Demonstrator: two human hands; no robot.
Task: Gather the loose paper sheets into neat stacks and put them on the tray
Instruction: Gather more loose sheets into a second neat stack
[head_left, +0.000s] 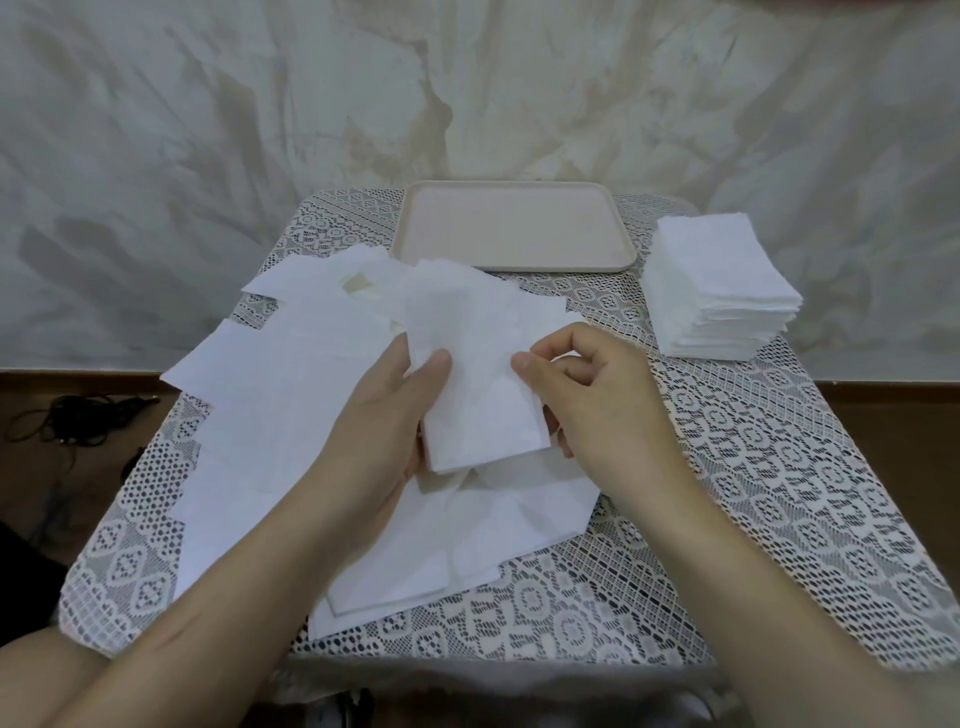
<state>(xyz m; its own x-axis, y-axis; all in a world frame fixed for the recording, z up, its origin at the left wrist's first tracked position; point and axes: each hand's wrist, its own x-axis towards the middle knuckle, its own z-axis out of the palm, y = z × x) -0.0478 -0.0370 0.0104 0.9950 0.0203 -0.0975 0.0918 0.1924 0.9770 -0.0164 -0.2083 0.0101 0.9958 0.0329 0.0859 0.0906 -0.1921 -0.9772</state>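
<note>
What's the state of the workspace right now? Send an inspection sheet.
Surface: lace-covered table.
Job's things: tray at the far edge, holds no sheets; neat stack on the table right of the tray; loose sheets spread centre-left; small bundle held above them.
Clutter: nothing seen.
Hands: left hand grips the small bundle; right hand pinches its right edge.
Cables: dark cables on the floor, left of the table.
Surroundings: mottled wall behind; brown floor.
</note>
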